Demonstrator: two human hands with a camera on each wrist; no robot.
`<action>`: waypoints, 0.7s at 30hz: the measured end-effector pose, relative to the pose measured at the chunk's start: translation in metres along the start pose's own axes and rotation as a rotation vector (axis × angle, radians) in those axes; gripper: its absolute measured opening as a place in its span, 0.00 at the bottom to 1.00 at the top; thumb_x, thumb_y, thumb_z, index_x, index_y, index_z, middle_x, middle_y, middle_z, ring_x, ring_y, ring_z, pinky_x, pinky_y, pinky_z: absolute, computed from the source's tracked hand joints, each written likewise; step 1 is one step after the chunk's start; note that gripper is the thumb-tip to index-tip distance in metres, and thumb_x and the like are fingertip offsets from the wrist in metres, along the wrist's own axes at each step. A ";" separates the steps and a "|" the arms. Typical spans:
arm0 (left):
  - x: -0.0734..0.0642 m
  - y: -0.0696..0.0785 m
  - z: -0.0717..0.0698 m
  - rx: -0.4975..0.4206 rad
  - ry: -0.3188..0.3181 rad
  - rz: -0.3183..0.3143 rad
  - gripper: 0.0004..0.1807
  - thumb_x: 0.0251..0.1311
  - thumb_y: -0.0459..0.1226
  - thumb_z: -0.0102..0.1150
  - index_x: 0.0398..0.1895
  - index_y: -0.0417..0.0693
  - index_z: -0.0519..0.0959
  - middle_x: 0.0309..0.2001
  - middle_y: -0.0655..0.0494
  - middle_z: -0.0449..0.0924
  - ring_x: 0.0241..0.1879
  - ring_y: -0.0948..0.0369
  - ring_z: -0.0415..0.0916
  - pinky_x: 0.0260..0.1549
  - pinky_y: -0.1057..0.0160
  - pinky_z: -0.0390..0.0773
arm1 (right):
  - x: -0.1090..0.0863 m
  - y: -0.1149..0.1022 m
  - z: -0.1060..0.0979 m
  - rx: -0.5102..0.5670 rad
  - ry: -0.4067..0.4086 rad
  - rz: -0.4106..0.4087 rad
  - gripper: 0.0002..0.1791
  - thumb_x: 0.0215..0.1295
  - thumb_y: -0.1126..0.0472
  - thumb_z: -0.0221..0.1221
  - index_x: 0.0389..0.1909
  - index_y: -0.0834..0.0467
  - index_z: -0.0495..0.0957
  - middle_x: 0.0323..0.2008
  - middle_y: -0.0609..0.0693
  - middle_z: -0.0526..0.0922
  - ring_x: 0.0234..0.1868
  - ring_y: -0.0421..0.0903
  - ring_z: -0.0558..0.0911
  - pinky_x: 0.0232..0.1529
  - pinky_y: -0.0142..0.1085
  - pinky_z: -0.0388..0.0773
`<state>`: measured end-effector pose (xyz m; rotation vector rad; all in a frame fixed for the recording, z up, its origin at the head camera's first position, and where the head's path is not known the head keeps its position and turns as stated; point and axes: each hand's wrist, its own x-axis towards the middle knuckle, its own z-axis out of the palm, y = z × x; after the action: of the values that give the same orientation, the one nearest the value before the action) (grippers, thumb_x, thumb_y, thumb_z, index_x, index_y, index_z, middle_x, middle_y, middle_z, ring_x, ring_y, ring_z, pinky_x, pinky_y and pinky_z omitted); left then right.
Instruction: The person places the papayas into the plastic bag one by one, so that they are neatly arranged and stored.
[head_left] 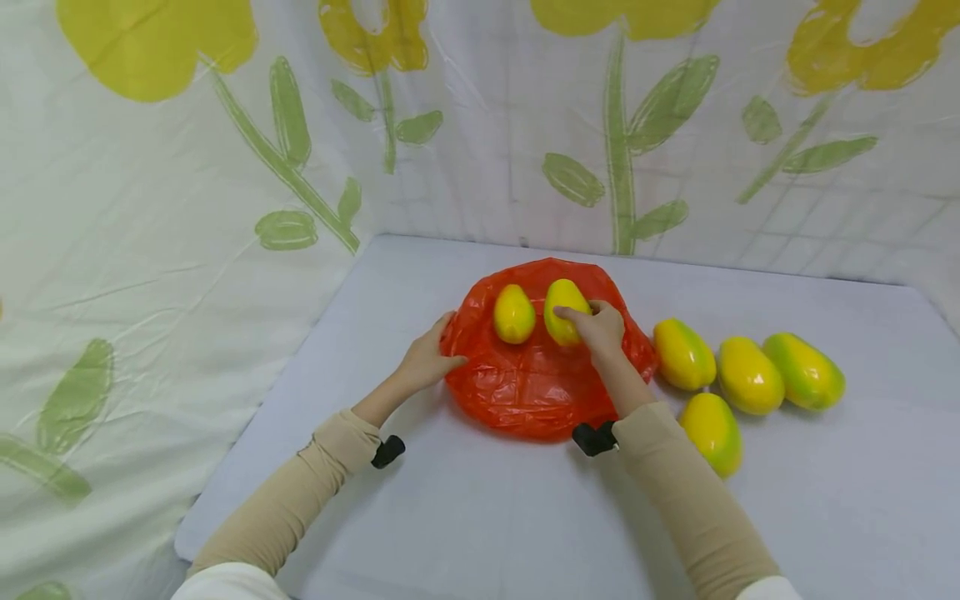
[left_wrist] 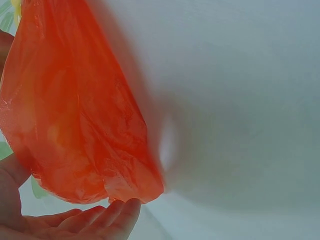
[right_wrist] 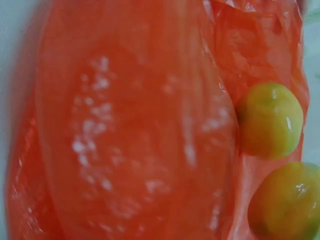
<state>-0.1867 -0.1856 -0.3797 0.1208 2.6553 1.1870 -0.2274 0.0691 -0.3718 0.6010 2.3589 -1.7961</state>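
A red plastic bag [head_left: 525, 400] lies spread on the table with its mouth facing up and away. My left hand [head_left: 427, 358] grips its left side, thumb and fingers spread along the edge. From the left wrist, the same hand [left_wrist: 85, 220] has its fingertips at the bag's end [left_wrist: 85, 125]. My right hand [head_left: 600, 329] holds a yellow-green papaya [head_left: 564, 300] over the bag. Left of it, another papaya [head_left: 514, 315] rests on the red plastic. Both papayas appear in the right wrist view, one [right_wrist: 272, 120] above the other [right_wrist: 290, 202]; my right hand is hidden there.
To the right of the bag lie several more papayas, one [head_left: 684, 354] close to its edge and another [head_left: 711, 433] nearer my right forearm. The pale table [head_left: 465, 517] meets a white flower-printed curtain [head_left: 487, 167] at the back and left.
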 end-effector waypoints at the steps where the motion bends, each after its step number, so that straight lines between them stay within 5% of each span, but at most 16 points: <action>1: 0.000 0.000 0.000 0.000 0.000 0.002 0.42 0.63 0.34 0.56 0.77 0.40 0.46 0.74 0.41 0.53 0.70 0.43 0.55 0.64 0.43 0.63 | 0.001 0.001 0.000 -0.008 -0.007 0.011 0.39 0.63 0.50 0.63 0.70 0.63 0.61 0.66 0.60 0.66 0.63 0.56 0.65 0.66 0.45 0.66; 9: 0.002 -0.003 0.000 0.016 0.010 0.003 0.42 0.64 0.35 0.56 0.77 0.41 0.46 0.74 0.41 0.52 0.72 0.43 0.52 0.65 0.41 0.59 | 0.003 0.003 0.000 -0.035 -0.046 -0.006 0.38 0.64 0.51 0.62 0.69 0.65 0.62 0.65 0.61 0.67 0.61 0.56 0.67 0.64 0.46 0.68; 21: -0.002 -0.007 -0.002 0.014 0.017 -0.007 0.42 0.63 0.36 0.56 0.76 0.39 0.46 0.72 0.36 0.55 0.67 0.39 0.58 0.61 0.41 0.67 | 0.006 0.006 0.010 -0.056 -0.066 0.006 0.38 0.65 0.50 0.61 0.69 0.64 0.62 0.63 0.61 0.67 0.61 0.56 0.67 0.63 0.47 0.69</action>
<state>-0.1854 -0.1919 -0.3830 0.1040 2.6763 1.1727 -0.2325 0.0623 -0.3823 0.5327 2.3526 -1.7138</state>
